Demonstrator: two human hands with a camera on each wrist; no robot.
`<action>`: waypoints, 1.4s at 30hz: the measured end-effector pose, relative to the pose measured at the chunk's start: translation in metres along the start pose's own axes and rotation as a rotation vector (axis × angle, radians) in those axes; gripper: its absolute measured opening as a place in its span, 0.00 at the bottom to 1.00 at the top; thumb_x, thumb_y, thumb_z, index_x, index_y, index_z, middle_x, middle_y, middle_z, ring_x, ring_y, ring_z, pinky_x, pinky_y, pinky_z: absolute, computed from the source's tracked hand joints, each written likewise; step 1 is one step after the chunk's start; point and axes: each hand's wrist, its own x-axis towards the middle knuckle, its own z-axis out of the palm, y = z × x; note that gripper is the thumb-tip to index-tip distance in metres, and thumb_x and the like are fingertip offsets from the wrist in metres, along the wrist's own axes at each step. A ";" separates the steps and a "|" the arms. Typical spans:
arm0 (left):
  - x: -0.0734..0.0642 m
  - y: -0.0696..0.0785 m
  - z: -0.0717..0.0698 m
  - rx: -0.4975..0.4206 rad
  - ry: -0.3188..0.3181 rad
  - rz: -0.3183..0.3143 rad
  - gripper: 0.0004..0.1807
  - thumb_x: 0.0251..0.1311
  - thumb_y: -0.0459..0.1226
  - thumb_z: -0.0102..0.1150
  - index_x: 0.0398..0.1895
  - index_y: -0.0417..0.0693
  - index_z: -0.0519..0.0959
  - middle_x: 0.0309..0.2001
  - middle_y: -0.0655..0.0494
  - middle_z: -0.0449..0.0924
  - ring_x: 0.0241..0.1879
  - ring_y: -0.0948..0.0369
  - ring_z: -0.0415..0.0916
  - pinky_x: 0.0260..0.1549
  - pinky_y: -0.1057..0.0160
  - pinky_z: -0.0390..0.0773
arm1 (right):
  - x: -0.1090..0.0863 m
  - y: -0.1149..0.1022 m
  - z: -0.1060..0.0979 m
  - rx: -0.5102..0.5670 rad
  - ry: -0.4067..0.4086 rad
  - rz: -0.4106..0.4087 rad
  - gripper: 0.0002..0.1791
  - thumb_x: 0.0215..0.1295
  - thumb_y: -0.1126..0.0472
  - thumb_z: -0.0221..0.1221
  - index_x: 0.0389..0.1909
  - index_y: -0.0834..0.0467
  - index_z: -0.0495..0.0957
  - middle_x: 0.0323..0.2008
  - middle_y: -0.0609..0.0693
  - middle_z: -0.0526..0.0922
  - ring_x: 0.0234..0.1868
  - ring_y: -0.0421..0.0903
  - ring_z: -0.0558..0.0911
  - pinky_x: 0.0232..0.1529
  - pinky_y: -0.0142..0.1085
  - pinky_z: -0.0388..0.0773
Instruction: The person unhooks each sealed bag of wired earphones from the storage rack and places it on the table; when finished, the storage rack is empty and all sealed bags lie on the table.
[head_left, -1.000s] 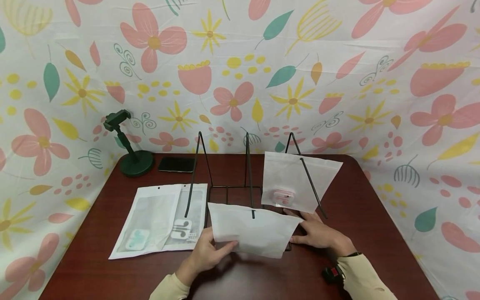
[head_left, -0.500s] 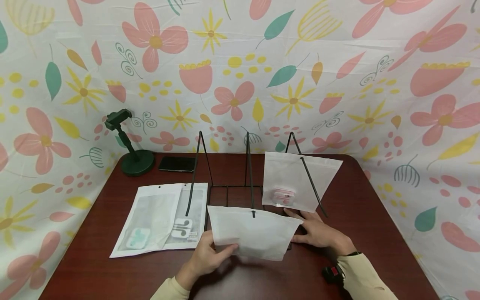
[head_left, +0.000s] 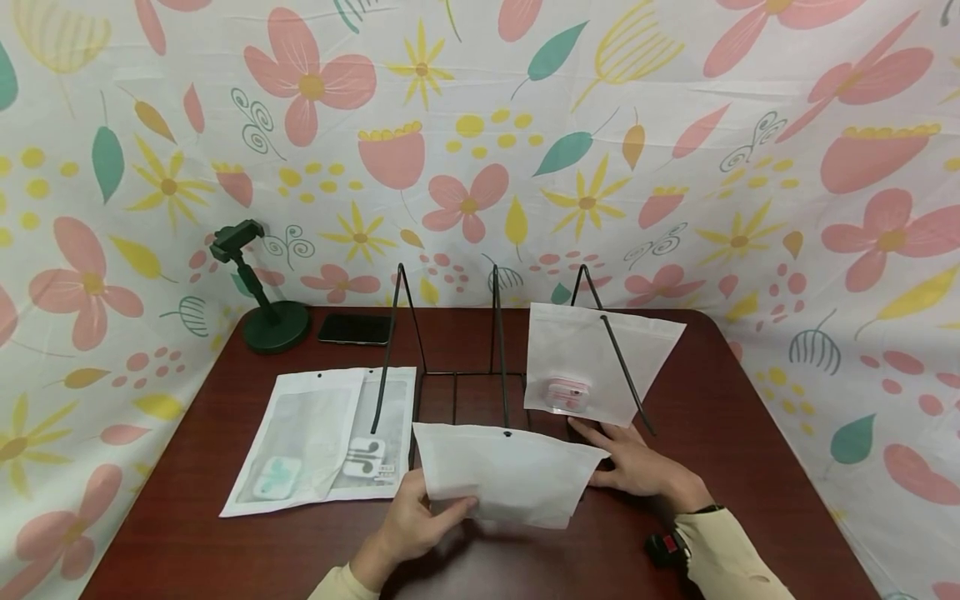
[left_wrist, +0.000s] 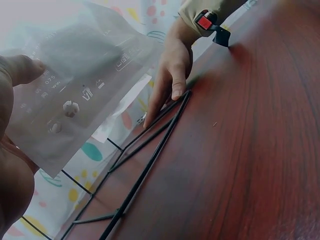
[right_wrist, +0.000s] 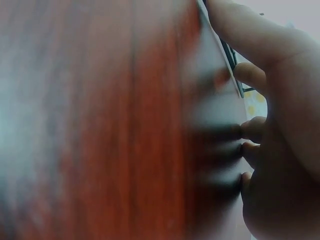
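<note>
In the head view my left hand (head_left: 408, 525) pinches the lower left of a white plastic pouch (head_left: 517, 479), thumb in front. The pouch's top hole meets the tip of the middle hook on a black wire display rack (head_left: 503, 375); whether the tip still passes through cannot be told. Printed marks show on the pouch (left_wrist: 75, 95) in the left wrist view. My right hand (head_left: 637, 468) lies at the rack's right base with its fingers extended, touching the frame or table. Another white pouch (head_left: 600, 354) with a small pink-and-clear case hangs on the right hook.
Two pouches, one with a teal-patterned case (head_left: 276, 478) and one with wired earphones (head_left: 364, 457), lie left on the brown table (head_left: 195, 550). A black phone (head_left: 354, 328) and dark green stand (head_left: 275, 327) are behind. A flowered cloth (head_left: 480, 125) hangs at the back.
My left hand has drawn the pouch slightly down and toward me; less of the hook tip shows at its hole. My right hand has stayed in place.
</note>
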 end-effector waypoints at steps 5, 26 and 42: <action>0.011 0.019 0.000 0.010 0.006 0.020 0.24 0.38 0.12 0.64 0.43 0.32 0.79 0.38 0.36 0.82 0.42 0.60 0.83 0.39 0.65 0.83 | 0.001 0.000 0.000 -0.007 0.001 -0.013 0.45 0.61 0.37 0.60 0.75 0.50 0.56 0.71 0.67 0.56 0.68 0.70 0.60 0.60 0.64 0.60; -0.012 0.005 -0.018 0.031 0.015 0.070 0.33 0.34 0.12 0.66 0.50 0.39 0.79 0.44 0.43 0.84 0.46 0.61 0.82 0.42 0.68 0.82 | 0.000 0.000 0.000 -0.014 -0.011 0.014 0.46 0.61 0.36 0.60 0.75 0.48 0.55 0.71 0.67 0.56 0.69 0.69 0.59 0.61 0.64 0.58; -0.024 0.032 -0.057 0.060 0.062 -0.009 0.36 0.34 0.08 0.61 0.50 0.40 0.79 0.48 0.51 0.82 0.48 0.65 0.80 0.43 0.71 0.80 | 0.002 -0.001 0.002 0.008 -0.028 0.062 0.46 0.61 0.34 0.58 0.76 0.46 0.54 0.73 0.66 0.53 0.70 0.70 0.56 0.63 0.65 0.56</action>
